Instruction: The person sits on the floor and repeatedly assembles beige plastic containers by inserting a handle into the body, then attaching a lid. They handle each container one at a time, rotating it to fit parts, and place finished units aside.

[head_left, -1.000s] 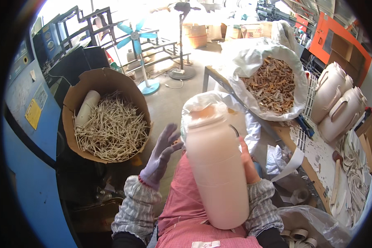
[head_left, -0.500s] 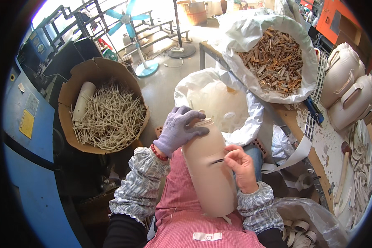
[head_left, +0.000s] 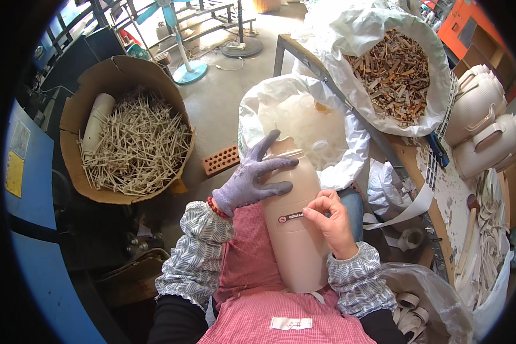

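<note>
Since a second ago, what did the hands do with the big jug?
The left hand, in a grey glove, moved from beside the cream jug onto its shoulder and now grips it. The bare right hand came round to the front and presses a small label there. The jug stayed in the lap; the box of sticks did not change.
</note>
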`<state>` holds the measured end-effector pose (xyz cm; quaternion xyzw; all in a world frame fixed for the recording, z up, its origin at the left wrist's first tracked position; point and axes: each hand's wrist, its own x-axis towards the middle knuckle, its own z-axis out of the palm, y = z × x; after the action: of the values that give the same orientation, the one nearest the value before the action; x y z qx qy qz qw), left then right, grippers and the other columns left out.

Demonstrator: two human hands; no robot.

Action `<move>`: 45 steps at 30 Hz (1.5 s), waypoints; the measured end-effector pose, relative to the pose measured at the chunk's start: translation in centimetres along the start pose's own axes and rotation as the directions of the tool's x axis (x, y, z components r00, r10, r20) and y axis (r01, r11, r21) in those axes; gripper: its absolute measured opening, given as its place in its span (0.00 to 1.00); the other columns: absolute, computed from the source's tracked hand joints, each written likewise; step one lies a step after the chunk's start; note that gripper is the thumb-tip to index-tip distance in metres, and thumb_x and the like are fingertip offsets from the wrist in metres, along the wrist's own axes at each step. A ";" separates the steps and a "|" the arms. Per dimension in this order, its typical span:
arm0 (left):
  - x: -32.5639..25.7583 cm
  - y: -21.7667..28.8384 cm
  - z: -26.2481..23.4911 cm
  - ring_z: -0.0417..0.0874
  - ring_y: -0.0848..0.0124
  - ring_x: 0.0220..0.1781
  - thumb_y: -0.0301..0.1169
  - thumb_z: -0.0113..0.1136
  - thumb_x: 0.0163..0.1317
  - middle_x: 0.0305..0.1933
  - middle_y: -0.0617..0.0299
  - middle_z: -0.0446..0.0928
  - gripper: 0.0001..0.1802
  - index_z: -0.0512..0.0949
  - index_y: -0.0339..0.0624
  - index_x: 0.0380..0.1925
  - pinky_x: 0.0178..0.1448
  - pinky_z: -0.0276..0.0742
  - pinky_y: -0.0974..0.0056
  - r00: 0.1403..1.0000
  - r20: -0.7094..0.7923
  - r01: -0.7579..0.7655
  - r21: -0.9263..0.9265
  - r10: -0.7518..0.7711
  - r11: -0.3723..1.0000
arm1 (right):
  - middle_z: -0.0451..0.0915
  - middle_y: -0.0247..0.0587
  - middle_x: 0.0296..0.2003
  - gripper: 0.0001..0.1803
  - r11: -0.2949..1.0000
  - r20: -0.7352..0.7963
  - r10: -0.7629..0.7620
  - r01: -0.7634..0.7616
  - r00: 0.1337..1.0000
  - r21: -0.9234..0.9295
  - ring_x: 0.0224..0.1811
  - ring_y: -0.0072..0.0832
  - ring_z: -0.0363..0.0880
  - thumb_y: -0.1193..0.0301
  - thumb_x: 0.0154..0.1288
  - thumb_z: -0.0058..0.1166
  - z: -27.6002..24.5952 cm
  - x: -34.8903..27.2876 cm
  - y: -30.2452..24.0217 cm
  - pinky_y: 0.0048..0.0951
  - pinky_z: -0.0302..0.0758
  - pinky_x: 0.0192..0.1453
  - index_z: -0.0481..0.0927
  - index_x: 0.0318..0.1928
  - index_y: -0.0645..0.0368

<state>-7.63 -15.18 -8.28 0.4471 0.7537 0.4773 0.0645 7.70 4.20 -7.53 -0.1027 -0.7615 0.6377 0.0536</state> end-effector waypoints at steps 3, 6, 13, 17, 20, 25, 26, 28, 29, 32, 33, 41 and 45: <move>0.1 0.2 0.0 0.44 0.47 0.80 0.42 0.78 0.46 0.78 0.42 0.42 0.38 0.76 0.52 0.60 0.77 0.50 0.48 1.000 0.009 -0.021 0.044 0.021 0.999 | 0.71 0.34 0.39 0.09 1.000 -0.032 0.013 -0.013 0.999 0.009 0.49 0.27 0.67 0.68 0.54 0.68 0.2 0.0 0.3 0.30 0.64 0.58 0.83 0.28 0.59; 0.2 1.5 -0.4 0.45 0.42 0.79 0.47 0.80 0.40 0.77 0.38 0.42 0.44 0.74 0.51 0.61 0.76 0.52 0.47 0.999 0.036 -0.040 0.111 0.036 0.993 | 0.71 0.34 0.39 0.08 0.998 -0.055 0.032 -0.029 0.998 0.055 0.48 0.26 0.67 0.69 0.55 0.68 0.2 -0.1 0.6 0.29 0.65 0.57 0.82 0.28 0.60; 0.5 2.0 -0.7 0.47 0.35 0.76 0.51 0.82 0.32 0.75 0.32 0.43 0.52 0.71 0.51 0.62 0.74 0.55 0.45 0.994 0.097 -0.079 0.247 0.057 0.966 | 0.65 0.30 0.40 0.10 0.998 -0.074 -0.011 0.016 0.997 0.063 0.37 0.17 0.66 0.71 0.56 0.67 0.3 0.2 1.8 0.19 0.64 0.41 0.77 0.32 0.60; 1.1 1.9 -0.8 0.55 0.41 0.74 0.47 0.80 0.39 0.73 0.38 0.50 0.46 0.72 0.49 0.61 0.73 0.60 0.47 0.995 0.092 -0.044 0.161 0.029 0.986 | 0.66 0.41 0.36 0.25 0.759 -0.162 -0.447 0.278 0.880 -0.589 0.39 0.37 0.64 0.66 0.45 0.73 2.4 -0.3 0.8 0.33 0.66 0.49 0.69 0.37 0.59; 1.4 1.9 -0.8 0.72 0.58 0.63 0.39 0.76 0.50 0.62 0.51 0.67 0.31 0.74 0.46 0.53 0.64 0.71 0.57 0.998 -0.048 0.039 -0.031 -0.041 0.999 | 0.67 0.39 0.34 0.24 0.889 -0.234 -0.366 0.264 0.901 -0.374 0.37 0.32 0.65 0.66 0.49 0.72 1.6 0.3 3.1 0.32 0.67 0.46 0.68 0.38 0.60; 0.5 5.7 -2.6 0.77 0.75 0.41 0.30 0.69 0.59 0.39 0.64 0.74 0.22 0.69 0.40 0.50 0.47 0.75 0.67 0.915 -0.302 -0.013 -0.687 -0.268 0.727 | 0.74 0.35 0.34 0.13 0.866 -0.060 0.216 -0.163 0.975 0.472 0.33 0.18 0.72 0.64 0.72 0.53 -1.9 3.3 9.7 0.23 0.74 0.36 0.72 0.43 0.62; -0.1 6.2 -3.3 0.77 0.74 0.40 0.31 0.68 0.60 0.38 0.63 0.75 0.23 0.68 0.39 0.51 0.46 0.76 0.66 0.886 -0.394 -0.102 -0.680 -0.244 0.726 | 0.75 0.34 0.34 0.12 0.709 0.139 0.323 -0.337 0.936 0.620 0.32 0.17 0.72 0.64 0.73 0.53 -1.5 2.4 6.0 0.23 0.74 0.36 0.73 0.44 0.62; -1.1 8.7 -5.5 0.80 0.70 0.41 0.37 0.70 0.59 0.40 0.59 0.78 0.32 0.65 0.39 0.58 0.48 0.78 0.64 0.913 -0.392 -0.214 -0.698 -0.114 0.683 | 0.76 0.33 0.34 0.12 0.584 0.318 0.247 -0.402 0.915 0.705 0.32 0.15 0.73 0.64 0.73 0.53 -2.1 1.6 3.2 0.23 0.75 0.36 0.75 0.44 0.61; -1.1 10.4 -6.4 0.81 0.68 0.44 0.38 0.72 0.57 0.42 0.56 0.79 0.38 0.62 0.38 0.61 0.50 0.78 0.63 0.900 -0.429 -0.231 -0.617 -0.075 0.753 | 0.76 0.33 0.34 0.12 0.653 0.292 0.102 -0.285 0.951 0.701 0.33 0.15 0.74 0.64 0.72 0.54 -2.6 1.9 2.9 0.23 0.76 0.37 0.75 0.44 0.60; -2.4 13.9 -9.9 0.82 0.63 0.50 0.39 0.75 0.52 0.48 0.52 0.80 0.47 0.59 0.37 0.67 0.55 0.78 0.60 0.852 -0.524 -0.168 -0.288 -0.008 0.943 | 0.79 0.34 0.38 0.17 0.856 -0.084 -0.282 0.290 0.956 0.428 0.38 0.20 0.77 0.67 0.61 0.66 0.1 -0.2 -1.7 0.22 0.76 0.43 0.76 0.46 0.61; -2.6 15.4 -11.0 0.82 0.64 0.50 0.37 0.75 0.52 0.48 0.52 0.80 0.45 0.61 0.36 0.66 0.56 0.78 0.60 0.817 -0.575 -0.101 -0.203 -0.035 0.974 | 0.77 0.37 0.40 0.18 0.803 -0.140 -0.484 0.502 0.864 0.320 0.40 0.18 0.74 0.70 0.63 0.63 1.2 -0.4 -2.3 0.21 0.72 0.43 0.71 0.48 0.62; -9.9 17.1 -13.6 0.79 0.63 0.38 0.30 0.68 0.58 0.32 0.54 0.79 0.11 0.78 0.32 0.27 0.44 0.74 0.61 0.845 -0.530 0.352 0.453 -0.070 0.819 | 0.81 0.36 0.37 0.07 0.933 0.080 -0.300 0.275 0.951 0.234 0.39 0.20 0.78 0.73 0.68 0.53 2.8 10.3 6.1 0.24 0.75 0.45 0.80 0.43 0.62; -12.2 18.3 -12.1 0.80 0.67 0.40 0.38 0.63 0.66 0.46 0.54 0.77 0.17 0.78 0.32 0.43 0.48 0.76 0.63 0.720 -0.658 0.478 0.236 -0.223 0.846 | 0.76 0.34 0.24 0.25 0.967 -0.233 0.248 -0.255 0.940 0.000 0.20 0.22 0.74 0.51 0.66 0.56 -2.1 21.8 16.2 0.25 0.71 0.21 0.80 0.36 0.65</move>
<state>4.47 -29.57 8.45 0.1190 0.8847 0.4132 -0.1799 -11.63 13.76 -24.10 -0.2735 -0.7402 0.6115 0.0583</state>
